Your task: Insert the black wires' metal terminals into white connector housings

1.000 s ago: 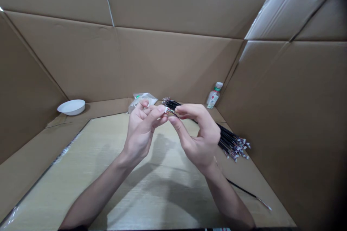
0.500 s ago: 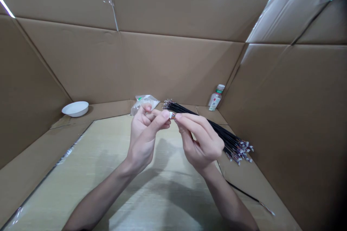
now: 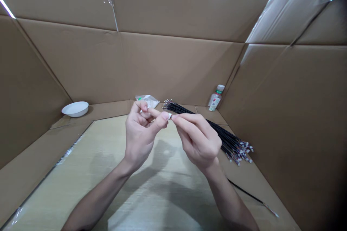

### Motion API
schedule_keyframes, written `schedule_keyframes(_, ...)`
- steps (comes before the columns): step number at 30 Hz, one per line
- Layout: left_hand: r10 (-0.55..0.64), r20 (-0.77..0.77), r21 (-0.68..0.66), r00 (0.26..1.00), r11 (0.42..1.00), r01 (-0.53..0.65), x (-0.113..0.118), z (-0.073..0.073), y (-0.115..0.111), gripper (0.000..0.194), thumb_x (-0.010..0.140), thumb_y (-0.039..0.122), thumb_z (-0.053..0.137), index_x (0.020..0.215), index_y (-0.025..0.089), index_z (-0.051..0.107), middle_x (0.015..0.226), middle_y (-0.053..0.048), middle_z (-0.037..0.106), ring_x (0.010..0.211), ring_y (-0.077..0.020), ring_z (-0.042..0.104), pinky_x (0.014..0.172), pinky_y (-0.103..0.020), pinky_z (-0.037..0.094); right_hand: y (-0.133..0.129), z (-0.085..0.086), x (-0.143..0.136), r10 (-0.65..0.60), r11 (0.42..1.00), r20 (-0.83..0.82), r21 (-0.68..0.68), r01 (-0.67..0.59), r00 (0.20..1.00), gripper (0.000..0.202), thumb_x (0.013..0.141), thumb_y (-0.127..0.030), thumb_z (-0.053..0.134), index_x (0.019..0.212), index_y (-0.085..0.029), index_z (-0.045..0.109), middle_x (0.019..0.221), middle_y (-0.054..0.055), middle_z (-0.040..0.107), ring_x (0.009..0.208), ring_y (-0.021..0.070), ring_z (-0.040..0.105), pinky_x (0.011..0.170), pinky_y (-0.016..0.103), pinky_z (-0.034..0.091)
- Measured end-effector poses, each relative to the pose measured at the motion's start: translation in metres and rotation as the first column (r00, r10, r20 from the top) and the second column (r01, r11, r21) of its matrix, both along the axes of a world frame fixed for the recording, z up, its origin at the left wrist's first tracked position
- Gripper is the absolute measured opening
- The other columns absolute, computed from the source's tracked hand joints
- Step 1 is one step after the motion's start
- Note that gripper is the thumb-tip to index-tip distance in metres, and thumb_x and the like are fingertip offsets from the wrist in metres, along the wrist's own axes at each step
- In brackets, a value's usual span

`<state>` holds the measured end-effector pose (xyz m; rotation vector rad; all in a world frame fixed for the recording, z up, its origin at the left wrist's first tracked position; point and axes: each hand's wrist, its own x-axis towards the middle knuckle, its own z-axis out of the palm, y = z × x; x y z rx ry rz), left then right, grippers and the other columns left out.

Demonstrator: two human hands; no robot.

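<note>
Near the middle of the view, a small white connector (image 3: 170, 116) sits between my two hands. My left hand (image 3: 143, 130) pinches it between thumb and finger. My right hand (image 3: 199, 137) is closed on the short coloured wires (image 3: 171, 117) at the connector's right side; its fingertips nearly touch the left thumb. A black cable (image 3: 245, 190) with a thin bare-looking end comes out from behind my right forearm and lies toward the lower right. Behind my right hand rests a bundle of black cables (image 3: 227, 135) with white connectors at its near end.
A white bowl (image 3: 75, 109) stands at the back left. A clear plastic bag (image 3: 149, 101) lies at the back middle, and a bottle (image 3: 215, 98) leans at the back right. Cardboard walls (image 3: 179, 68) surround the pale tabletop (image 3: 108, 151).
Both hands have shifted slightly left with the connector. Less of the coloured wires shows between the fingertips. The loose cable's end has slid a little to the right and down.
</note>
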<state>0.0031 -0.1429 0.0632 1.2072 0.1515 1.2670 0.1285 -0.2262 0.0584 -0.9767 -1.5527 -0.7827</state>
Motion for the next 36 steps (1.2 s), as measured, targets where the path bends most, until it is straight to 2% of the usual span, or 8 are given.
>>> schedule_keyframes(3, -0.03, 0.028, 0.021, 0.999, 0.999, 0.03, -0.001, 0.002, -0.003, 0.042, 0.088, 0.013, 0.081, 0.098, 0.022, 0.041, 0.075, 0.007, 0.075, 0.066, -0.004, 0.067, 0.069, -0.013, 0.056, -0.005, 0.007, -0.002, 0.23, 0.957, -0.276, -0.109, -0.268, 0.933, 0.024, 0.091, -0.002, 0.07, 0.107, -0.019, 0.075, 0.093, 0.004, 0.076, 0.081, 0.0145, 0.07, 0.066, 0.026, 0.06)
schedule_keyframes(5, -0.055, 0.042, 0.035, 0.998, 0.998, 0.054, -0.001, 0.002, -0.006, 0.041, 0.089, 0.012, 0.08, 0.099, 0.022, 0.041, 0.076, 0.007, 0.076, 0.066, -0.0043, 0.068, 0.068, -0.014, 0.056, -0.008, 0.011, -0.004, 0.335, 0.855, -0.546, -0.167, -0.491, 0.768, 0.017, 0.093, -0.011, 0.071, 0.106, -0.02, 0.076, 0.09, 0.002, 0.076, 0.074, 0.0126, 0.07, 0.057, 0.022, 0.057)
schedule_keyframes(9, -0.091, 0.026, 0.034, 0.995, 0.995, 0.09, 0.001, 0.002, -0.008, 0.04, 0.089, 0.011, 0.078, 0.1, 0.023, 0.041, 0.077, 0.008, 0.077, 0.065, -0.007, 0.071, 0.068, -0.017, 0.058, -0.009, 0.015, -0.002, 0.339, 0.65, -0.835, -0.124, -0.75, 0.433, 0.006, 0.094, -0.022, 0.075, 0.099, -0.019, 0.078, 0.078, 0.001, 0.075, 0.064, 0.0099, 0.068, 0.05, 0.016, 0.054)
schedule_keyframes(13, -0.093, -0.016, 0.015, 0.996, 0.996, 0.093, 0.002, 0.002, -0.009, 0.041, 0.088, 0.015, 0.081, 0.1, 0.023, 0.043, 0.076, 0.006, 0.076, 0.066, -0.0102, 0.073, 0.069, -0.021, 0.059, -0.011, 0.016, 0.007, 0.287, 0.546, -0.909, -0.104, -0.831, 0.303, 0.009, 0.09, -0.024, 0.081, 0.095, -0.018, 0.077, 0.079, 0.002, 0.077, 0.064, 0.0094, 0.068, 0.053, 0.016, 0.053)
schedule_keyframes(16, -0.054, -0.023, 0.004, 0.998, 0.999, 0.054, 0.002, 0.002, -0.008, 0.042, 0.085, 0.017, 0.084, 0.099, 0.023, 0.045, 0.074, 0.006, 0.074, 0.064, -0.0097, 0.07, 0.067, -0.02, 0.057, -0.015, 0.017, 0.012, 0.233, 0.539, -0.917, -0.156, -0.828, 0.325, 0.01, 0.09, -0.026, 0.081, 0.092, -0.017, 0.076, 0.078, 0.002, 0.076, 0.063, 0.0091, 0.067, 0.055, 0.017, 0.053)
schedule_keyframes(19, -0.024, -0.04, 0.006, 0.999, 1.0, 0.024, 0.001, 0.001, -0.006, 0.043, 0.083, 0.019, 0.086, 0.099, 0.023, 0.046, 0.071, 0.007, 0.072, 0.061, -0.0087, 0.066, 0.063, -0.019, 0.054, -0.018, 0.02, 0.014, 0.201, 0.555, -0.881, -0.257, -0.791, 0.428, 0.011, 0.092, -0.028, 0.079, 0.09, -0.017, 0.078, 0.073, 0.001, 0.074, 0.059, 0.007, 0.063, 0.055, 0.016, 0.05)
schedule_keyframes(29, -0.059, -0.072, 0.003, 0.996, 0.998, 0.059, 0.0, 0.0, -0.004, 0.041, 0.084, 0.017, 0.085, 0.099, 0.023, 0.048, 0.066, 0.008, 0.071, 0.058, -0.0065, 0.064, 0.061, -0.015, 0.053, -0.018, 0.027, -0.001, 0.161, 0.768, -0.742, -0.32, -0.555, 0.651, 0.018, 0.091, -0.022, 0.073, 0.075, -0.016, 0.069, 0.058, -0.005, 0.055, 0.049, 0.005, 0.042, 0.045, 0.017, 0.035)
schedule_keyframes(36, 0.059, -0.083, 0.031, 0.995, 0.998, -0.056, -0.003, 0.004, -0.013, 0.04, 0.081, 0.017, 0.087, 0.091, 0.022, 0.049, 0.066, 0.007, 0.072, 0.054, -0.0068, 0.064, 0.058, -0.015, 0.053, -0.019, 0.023, -0.012, 0.117, 0.869, -0.648, -0.301, -0.394, 0.753, 0.015, 0.091, -0.018, 0.071, 0.077, -0.017, 0.068, 0.063, -0.004, 0.06, 0.052, 0.0064, 0.045, 0.048, 0.019, 0.039)
